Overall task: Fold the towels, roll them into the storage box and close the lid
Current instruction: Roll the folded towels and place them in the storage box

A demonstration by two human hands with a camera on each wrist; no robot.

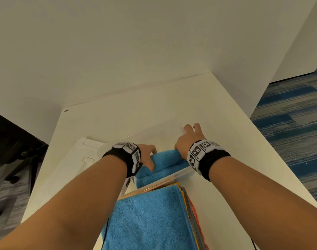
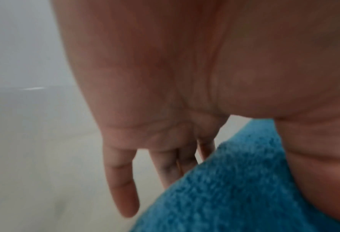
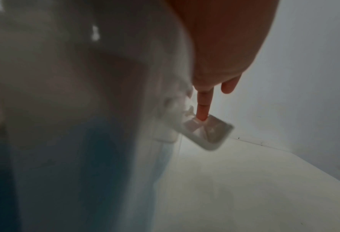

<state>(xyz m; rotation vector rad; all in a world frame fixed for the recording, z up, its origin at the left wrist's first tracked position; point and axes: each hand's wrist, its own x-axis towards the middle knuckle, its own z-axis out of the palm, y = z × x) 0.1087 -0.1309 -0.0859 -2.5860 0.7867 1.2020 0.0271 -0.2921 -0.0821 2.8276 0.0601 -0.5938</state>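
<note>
A clear plastic storage box [image 1: 179, 173] sits on the white counter [image 1: 226, 123], and everything else lies around it. Inside the box lies a rolled blue terry towel [image 1: 165, 160]. The left hand [image 1: 147, 156] presses on the roll's left end, thumb against the cloth, fingers [image 2: 123, 180] extended past it. The right hand [image 1: 187, 139] rests at the roll's right end, fingers straight, one fingertip [image 3: 201, 114] touching the box's white latch [image 3: 206, 135]. A white lid [image 1: 78, 156] lies left of the box; a stack of flat coloured towels [image 1: 148, 217] lies nearer than the box.
</note>
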